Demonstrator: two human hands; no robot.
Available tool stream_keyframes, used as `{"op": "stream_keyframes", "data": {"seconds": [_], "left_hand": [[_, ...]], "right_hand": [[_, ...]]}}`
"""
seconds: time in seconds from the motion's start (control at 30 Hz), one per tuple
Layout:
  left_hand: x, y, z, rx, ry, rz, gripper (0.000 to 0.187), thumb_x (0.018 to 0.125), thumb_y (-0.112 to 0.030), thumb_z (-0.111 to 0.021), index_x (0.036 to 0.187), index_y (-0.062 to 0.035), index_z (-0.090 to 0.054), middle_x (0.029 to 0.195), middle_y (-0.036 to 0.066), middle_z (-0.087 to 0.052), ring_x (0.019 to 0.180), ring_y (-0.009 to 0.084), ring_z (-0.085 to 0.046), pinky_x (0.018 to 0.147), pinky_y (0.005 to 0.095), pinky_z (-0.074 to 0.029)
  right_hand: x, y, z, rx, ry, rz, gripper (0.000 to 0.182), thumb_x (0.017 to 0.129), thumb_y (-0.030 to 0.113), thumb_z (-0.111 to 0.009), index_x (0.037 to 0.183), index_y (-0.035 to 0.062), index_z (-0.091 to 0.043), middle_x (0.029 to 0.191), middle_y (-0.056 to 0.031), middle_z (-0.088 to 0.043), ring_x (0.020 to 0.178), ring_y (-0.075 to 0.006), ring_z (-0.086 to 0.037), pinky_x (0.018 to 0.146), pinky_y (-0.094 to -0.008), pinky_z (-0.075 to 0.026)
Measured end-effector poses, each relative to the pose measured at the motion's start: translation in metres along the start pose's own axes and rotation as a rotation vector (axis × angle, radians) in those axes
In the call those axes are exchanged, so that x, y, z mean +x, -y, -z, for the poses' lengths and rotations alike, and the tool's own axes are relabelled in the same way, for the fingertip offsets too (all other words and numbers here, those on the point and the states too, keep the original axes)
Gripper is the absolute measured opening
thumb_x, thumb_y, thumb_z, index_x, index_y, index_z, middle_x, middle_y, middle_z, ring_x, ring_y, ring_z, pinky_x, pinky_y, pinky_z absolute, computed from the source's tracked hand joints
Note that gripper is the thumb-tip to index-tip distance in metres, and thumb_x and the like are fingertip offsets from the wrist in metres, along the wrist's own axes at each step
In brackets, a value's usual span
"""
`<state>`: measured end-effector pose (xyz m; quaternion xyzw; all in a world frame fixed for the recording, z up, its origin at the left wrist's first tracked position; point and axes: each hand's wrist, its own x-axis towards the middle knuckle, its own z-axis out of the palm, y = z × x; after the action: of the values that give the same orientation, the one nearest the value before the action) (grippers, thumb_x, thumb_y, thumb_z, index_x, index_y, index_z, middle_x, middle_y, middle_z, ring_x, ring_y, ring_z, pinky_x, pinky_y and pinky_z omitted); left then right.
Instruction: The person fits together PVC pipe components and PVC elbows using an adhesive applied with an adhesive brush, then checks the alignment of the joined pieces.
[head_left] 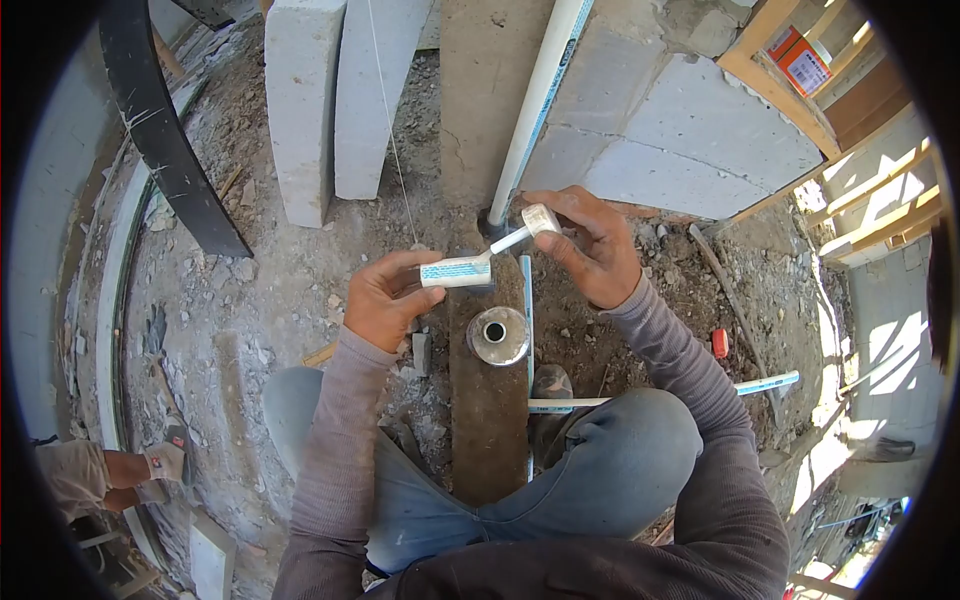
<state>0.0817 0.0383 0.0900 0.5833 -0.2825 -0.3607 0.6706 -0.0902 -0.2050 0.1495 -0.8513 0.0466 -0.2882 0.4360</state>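
My left hand [392, 297] is closed round a short white pipe piece [455, 272] with blue print, held level. My right hand [590, 243] pinches a round white cap [540, 219]; a white applicator stem [511, 240] runs from it down to the right end of the pipe piece. Just below, an open round can [498, 336] with a dark hole in its top stands on a wooden plank [488, 430] between my knees.
A tall white pipe [540, 110] rises ahead beside a block wall [690, 130]. Thin pipes [768, 383] lie near my right knee. Pale slabs [305, 110] and a black strip [170, 140] stand at the upper left. Another person's gloved hand [165, 461] is at the lower left.
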Motion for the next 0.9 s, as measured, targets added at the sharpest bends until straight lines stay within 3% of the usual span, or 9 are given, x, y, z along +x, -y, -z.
{"op": "stream_keyframes", "data": {"seconds": [0.17,0.27,0.4,0.47,0.6,0.7,0.8,0.87,0.9], "left_hand": [[-0.001,-0.004,0.007,0.071,-0.066,-0.013,0.040,0.089,0.003,-0.078,0.127,0.0016,-0.067,0.117,0.013,-0.074,0.107,0.0201,-0.071,0.093,0.0336,-0.058],[0.000,-0.008,0.016,0.039,-0.182,-0.015,0.038,0.088,0.005,-0.077,0.125,0.0004,-0.070,0.118,0.014,-0.075,0.106,0.0207,-0.072,0.090,0.0320,-0.060],[0.001,-0.010,0.015,0.019,-0.188,-0.029,0.039,0.088,0.005,-0.078,0.125,0.0004,-0.070,0.118,0.014,-0.075,0.106,0.0204,-0.072,0.090,0.0314,-0.061],[-0.001,-0.012,0.011,0.030,-0.173,-0.009,0.041,0.088,0.002,-0.079,0.127,-0.0003,-0.069,0.120,0.012,-0.074,0.107,0.0192,-0.070,0.093,0.0331,-0.058],[-0.006,-0.012,0.016,0.024,-0.211,0.002,0.041,0.088,0.001,-0.080,0.127,-0.0001,-0.069,0.120,0.012,-0.073,0.108,0.0194,-0.070,0.093,0.0327,-0.058],[-0.008,-0.014,0.025,-0.024,-0.235,-0.038,0.042,0.089,-0.001,-0.080,0.128,0.0000,-0.068,0.120,0.012,-0.073,0.107,0.0195,-0.070,0.093,0.0330,-0.059],[-0.013,-0.016,0.029,-0.079,-0.299,0.117,0.041,0.091,-0.003,-0.079,0.130,0.0000,-0.067,0.122,0.012,-0.072,0.109,0.0204,-0.069,0.094,0.0332,-0.058],[-0.010,-0.013,0.033,-0.307,-0.223,0.089,0.040,0.093,-0.004,-0.078,0.131,0.0005,-0.066,0.124,0.012,-0.070,0.111,0.0209,-0.068,0.097,0.0334,-0.057],[-0.009,-0.012,0.033,-0.300,-0.207,0.091,0.040,0.093,-0.004,-0.078,0.131,0.0005,-0.066,0.124,0.012,-0.070,0.111,0.0209,-0.068,0.097,0.0334,-0.057]], "right_hand": [[-0.017,-0.015,0.002,0.156,-0.048,-0.051,0.037,0.093,0.020,-0.076,0.125,0.0017,-0.070,0.100,-0.0144,-0.066,0.090,-0.0277,-0.067,0.082,-0.0397,-0.053],[-0.042,-0.004,-0.008,-0.201,0.242,0.076,0.041,0.091,0.016,-0.076,0.129,0.0041,-0.067,0.108,-0.0163,-0.065,0.095,-0.0357,-0.066,0.088,-0.0428,-0.055],[-0.076,-0.025,-0.039,-0.333,0.383,0.157,0.050,0.086,0.013,-0.077,0.133,0.0053,-0.063,0.116,-0.0161,-0.061,0.103,-0.0362,-0.064,0.092,-0.0443,-0.055],[-0.084,-0.035,-0.051,-0.411,0.568,0.159,0.054,0.085,0.013,-0.076,0.136,0.0074,-0.060,0.125,-0.0156,-0.057,0.114,-0.0354,-0.060,0.099,-0.0450,-0.053],[-0.099,-0.064,-0.078,-0.636,0.716,0.218,0.054,0.085,0.017,-0.073,0.137,0.0101,-0.061,0.127,-0.0145,-0.058,0.123,-0.0345,-0.056,0.111,-0.0457,-0.046],[-0.080,-0.050,-0.069,-0.535,0.730,0.094,0.054,0.084,0.018,-0.072,0.136,0.0110,-0.063,0.124,-0.0130,-0.061,0.122,-0.0329,-0.056,0.108,-0.0481,-0.046],[-0.026,-0.062,-0.060,-0.675,0.661,0.010,0.045,0.087,0.020,-0.070,0.131,0.0124,-0.067,0.122,-0.0124,-0.062,0.122,-0.0306,-0.056,0.104,-0.0491,-0.047],[0.002,-0.104,-0.066,-0.895,0.767,0.176,0.033,0.093,0.020,-0.065,0.126,0.0139,-0.071,0.126,-0.0120,-0.061,0.120,-0.0294,-0.057,0.099,-0.0478,-0.048],[0.008,-0.124,-0.074,-0.898,0.754,0.164,0.033,0.093,0.020,-0.065,0.126,0.0139,-0.071,0.126,-0.0120,-0.061,0.120,-0.0294,-0.057,0.099,-0.0478,-0.048]]}}
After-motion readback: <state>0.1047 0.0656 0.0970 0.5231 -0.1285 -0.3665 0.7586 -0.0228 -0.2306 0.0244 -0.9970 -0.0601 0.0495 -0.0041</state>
